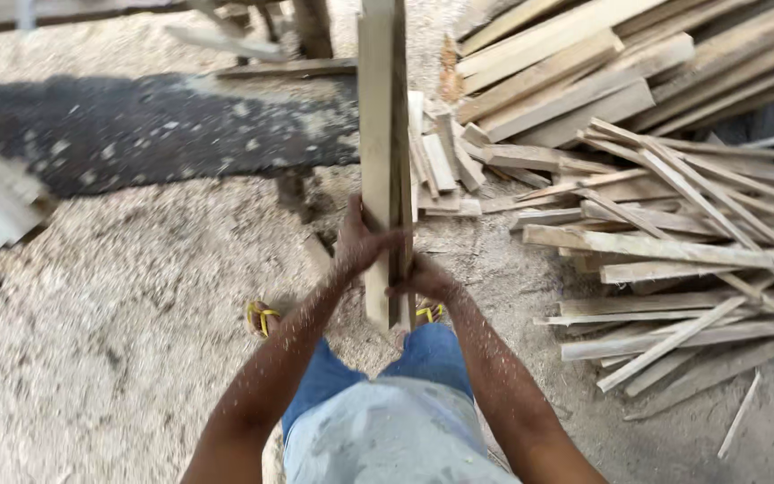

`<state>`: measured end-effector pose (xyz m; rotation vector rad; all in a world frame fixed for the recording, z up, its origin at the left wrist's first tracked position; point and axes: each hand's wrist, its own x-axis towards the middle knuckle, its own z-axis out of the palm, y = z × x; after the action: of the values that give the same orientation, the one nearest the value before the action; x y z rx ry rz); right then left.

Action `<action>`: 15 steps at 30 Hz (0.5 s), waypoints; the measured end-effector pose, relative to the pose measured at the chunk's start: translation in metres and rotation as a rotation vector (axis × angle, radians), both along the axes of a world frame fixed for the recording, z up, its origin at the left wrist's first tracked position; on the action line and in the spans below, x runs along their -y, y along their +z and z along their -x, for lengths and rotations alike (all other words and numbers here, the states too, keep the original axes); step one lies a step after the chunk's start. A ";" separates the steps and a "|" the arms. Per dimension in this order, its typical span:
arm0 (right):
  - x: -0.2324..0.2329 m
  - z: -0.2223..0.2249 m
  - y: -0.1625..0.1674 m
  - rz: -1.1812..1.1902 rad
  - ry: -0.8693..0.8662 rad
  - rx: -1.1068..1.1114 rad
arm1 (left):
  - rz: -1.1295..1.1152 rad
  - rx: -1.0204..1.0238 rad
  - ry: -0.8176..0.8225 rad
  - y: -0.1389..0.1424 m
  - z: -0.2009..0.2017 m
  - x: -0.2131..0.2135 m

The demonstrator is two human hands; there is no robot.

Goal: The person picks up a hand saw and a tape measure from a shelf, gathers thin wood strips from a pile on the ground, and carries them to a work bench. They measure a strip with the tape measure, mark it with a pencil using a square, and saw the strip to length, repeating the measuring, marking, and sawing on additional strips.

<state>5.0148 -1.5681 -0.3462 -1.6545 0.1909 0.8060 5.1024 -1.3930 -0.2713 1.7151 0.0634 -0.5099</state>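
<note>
Both hands are gripping a bundle of wooden planks [382, 134] that is standing roughly upright, its lower end hanging just above the sawdust-covered floor [118, 296] in front of the person's knees. The left hand [360, 240] is wrapping around the left side of the planks, fingers curling across the front face. The right hand [425, 280] is clasping the planks lower down on their right edge. Both forearms are carrying a dusting of sawdust. The person is wearing blue jeans [430, 354] and yellow-strapped sandals [263, 317]; the feet are standing on the floor directly behind the planks. A loose pile of offcut slats [674, 269] is lying to the right, near the planks but not touching them. Stacked longer boards [584, 72] are lying at the upper right. A dark patch of ground [136, 125] is running across the upper left.
</note>
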 end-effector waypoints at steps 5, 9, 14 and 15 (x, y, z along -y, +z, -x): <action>-0.088 -0.074 0.070 -0.228 -0.239 -0.168 | 0.533 0.028 0.237 0.025 -0.059 -0.150; -0.189 -0.124 0.116 -0.803 -0.033 -0.084 | 0.584 -0.014 0.365 0.048 -0.066 -0.311; -0.337 -0.163 0.134 -0.814 0.035 -0.023 | 0.513 -0.028 0.548 0.051 -0.054 -0.457; -0.363 -0.168 0.133 -0.841 0.055 -0.023 | 0.504 -0.043 0.593 0.048 -0.051 -0.475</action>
<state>5.1824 -1.2048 -0.2128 -0.8583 -0.1677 0.7956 5.1535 -0.9182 -0.2236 1.1160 0.4255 -0.1004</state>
